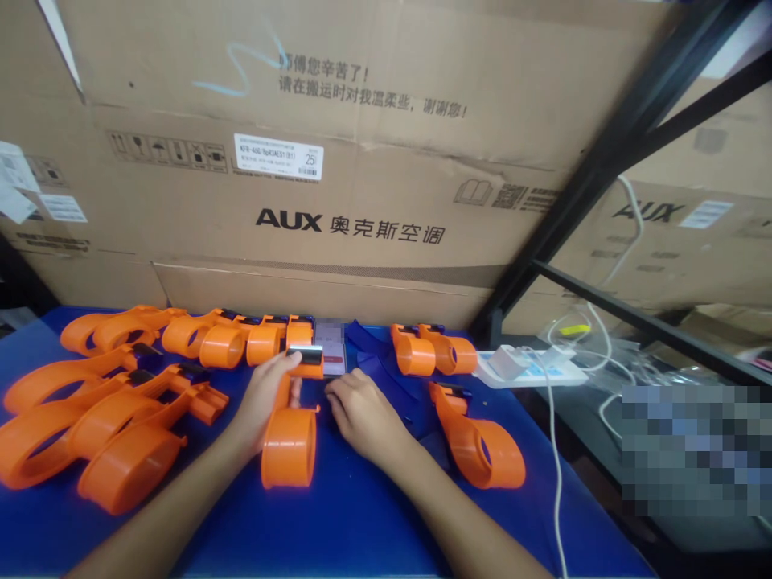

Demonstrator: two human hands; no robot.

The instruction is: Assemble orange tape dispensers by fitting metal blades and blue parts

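Note:
My left hand (265, 398) is closed around the upper part of an orange tape dispenser (289, 449). The dispenser's wide ring hangs down toward me, and a dark, shiny strip lies across its top end near my thumb. To the right, my right hand (365, 414) is low over the blue tabletop (338, 531) with its fingers curled in; whatever they may hold is hidden. Beyond the hands a phone (333, 342) with a lit screen lies partly covered. Dark blue pieces (379, 370) of flat material lie just past my right hand.
Several more orange dispensers (129, 466) crowd the left side. Others lie at the back right, with one dispenser (491, 454) nearer me. A white power strip (536, 366) and its cable (553, 434) run along the right edge. Large cardboard boxes (362, 273) stand behind, beside a black metal frame (579, 189).

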